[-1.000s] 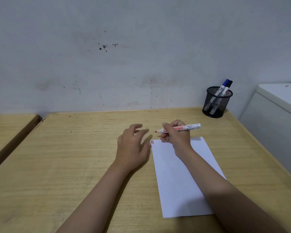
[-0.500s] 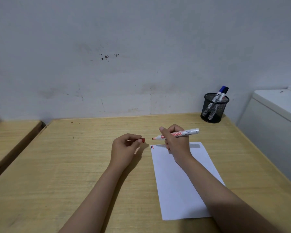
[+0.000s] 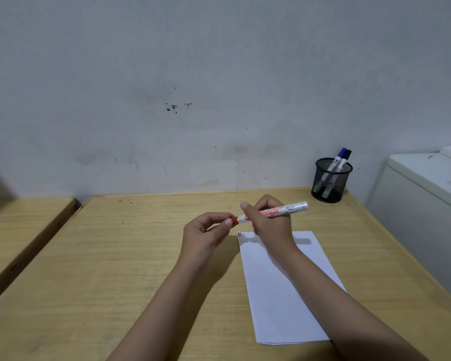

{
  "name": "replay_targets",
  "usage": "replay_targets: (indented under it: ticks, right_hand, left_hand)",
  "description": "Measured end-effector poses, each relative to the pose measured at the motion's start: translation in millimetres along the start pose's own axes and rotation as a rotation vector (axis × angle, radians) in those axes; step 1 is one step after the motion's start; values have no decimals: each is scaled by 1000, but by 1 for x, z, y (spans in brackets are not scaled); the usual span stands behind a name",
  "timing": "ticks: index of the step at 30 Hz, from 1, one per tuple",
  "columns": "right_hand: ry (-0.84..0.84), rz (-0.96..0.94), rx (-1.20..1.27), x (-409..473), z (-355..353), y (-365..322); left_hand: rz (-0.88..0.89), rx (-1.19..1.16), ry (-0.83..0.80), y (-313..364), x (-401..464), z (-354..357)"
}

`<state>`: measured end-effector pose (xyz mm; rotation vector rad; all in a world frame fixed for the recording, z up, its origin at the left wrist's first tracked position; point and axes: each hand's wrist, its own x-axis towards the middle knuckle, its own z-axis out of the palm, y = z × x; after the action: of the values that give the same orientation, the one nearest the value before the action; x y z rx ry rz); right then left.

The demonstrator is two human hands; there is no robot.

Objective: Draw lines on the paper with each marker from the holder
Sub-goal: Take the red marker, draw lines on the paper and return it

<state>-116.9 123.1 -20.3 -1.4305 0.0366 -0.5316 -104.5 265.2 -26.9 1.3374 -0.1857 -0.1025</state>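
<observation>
White-barrelled red marker right of frame centre, held nearly level above the surface, tail tilted up to the right; its red cap sits at the tip end. White rectangular paper sheet lies flat, lower right of centre, with short red and blue lines at its top left corner. Black wire-mesh holder stands upright at right, holding a blue-capped marker and a black-capped marker, both leaning right.

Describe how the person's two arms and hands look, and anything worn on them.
Both forearms are bare as far as the frame shows: no sleeves, watch, bracelet, rings or gloves are visible. The left hand and the right hand are bare too, with short, unpainted nails on the fingers. No markings, bandages or ink stains can be made out on either arm.
</observation>
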Motion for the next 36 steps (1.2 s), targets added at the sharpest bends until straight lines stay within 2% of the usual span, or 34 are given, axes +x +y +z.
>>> replay_targets:
  ticks: [4, 9, 13, 15, 18, 21, 23, 26, 28, 32, 36]
  right_hand:
    - [20, -39, 106, -15, 1, -30]
    - [35, -150, 306, -44, -1, -65]
    - [-3, -193, 344, -58, -3, -78]
    - [-24, -114, 368, -59, -4, -79]
    - [-40, 156, 444, -63, -4, -81]
    - [-93, 323, 259, -69, -13, -90]
    - [-89, 196, 14, -70, -26, -94]
    - [6, -249, -401, -61, -47, -99]
    - [-30, -442, -663, -49, -60, -100]
    - [-193, -483, -771, -29, -78, -97]
    - [-130, -588, -823, -13, -97, -94]
  left_hand:
    - [48, -94, -48, 26, -20, 12]
    - [223, -131, -110, 58, -50, 24]
    - [306, -120, -128, 65, -68, 30]
    - [313, -95, -111, 64, -70, 32]
    - [330, -42, -25, 63, -65, 34]
    - [351, 25, 88, 60, -56, 32]
    - [360, 102, 128, 58, -51, 29]
    - [370, 189, 101, 59, -45, 35]
    - [381, 210, 51, 60, -42, 44]
    - [397, 211, -37, 66, -32, 70]
    - [467, 259, -56, 62, -15, 95]
